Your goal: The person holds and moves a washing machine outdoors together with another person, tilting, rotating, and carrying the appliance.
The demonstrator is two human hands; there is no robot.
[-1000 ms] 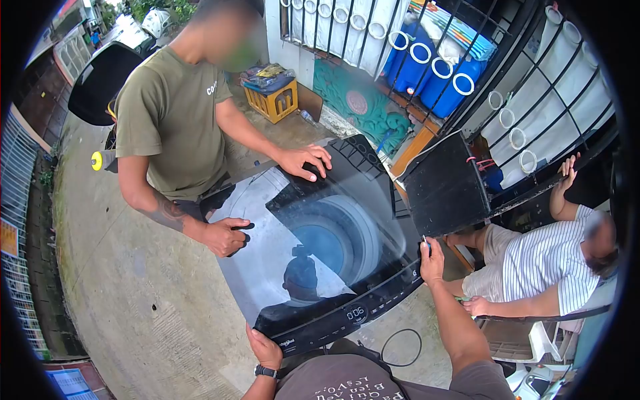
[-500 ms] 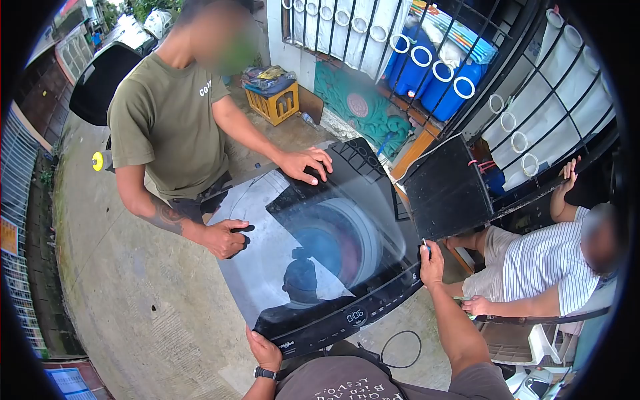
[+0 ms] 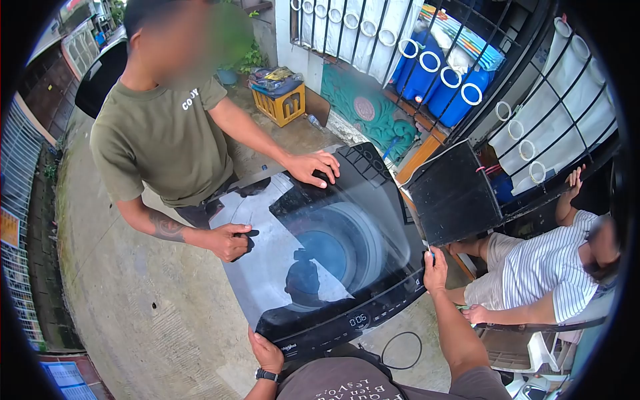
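Observation:
In front of me stands a black top-load washing machine (image 3: 313,323), its glass lid (image 3: 333,257) down. Its panel reads 0:06, and a round drum with blue inside shows through the glass. My left hand (image 3: 267,353), with a watch on the wrist, lies against the machine's near left corner, fingers stretched along its side. At the right edge, my right hand (image 3: 435,270) is closed around a slim thing with a blue part (image 3: 432,252), whose kind I cannot make out. Across from me, a person in a green shirt (image 3: 160,143) rests both hands on the machine's top.
A black box-like panel (image 3: 457,193) stands right of the machine, below barred windows. Blue drums (image 3: 427,77) sit behind the bars. A person in a striped shirt (image 3: 533,273) is at the right. A yellow crate (image 3: 279,103) stands behind; a cable loop (image 3: 403,350) lies on the concrete floor.
My view has shifted slightly. The other person at the machine leans closer, hands still on its top. The reddish patch in the drum no longer shows. My hands stay at the same places.

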